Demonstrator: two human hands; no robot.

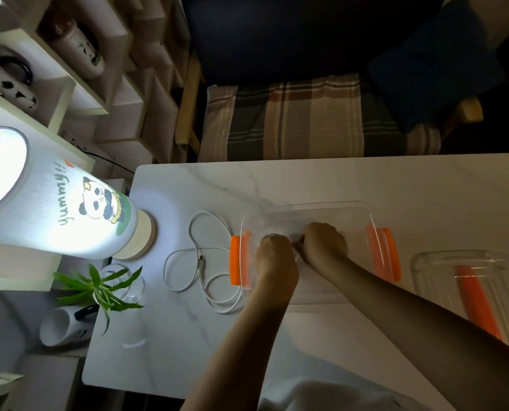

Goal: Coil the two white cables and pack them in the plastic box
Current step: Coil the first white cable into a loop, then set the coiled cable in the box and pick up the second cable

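Note:
A clear plastic box with orange side clips stands open on the white marble table. Both hands are inside it, close together. My left hand and my right hand are closed, fingertips meeting around a small white bit of cable that is mostly hidden by the fingers. A second white cable lies loose and uncoiled on the table just left of the box, its plug end in the middle of the loops.
The box's clear lid with an orange handle lies to the right. A lit panda lamp stands at the table's left, with a small green plant in a glass near the left edge. A chair with a plaid cushion is behind the table.

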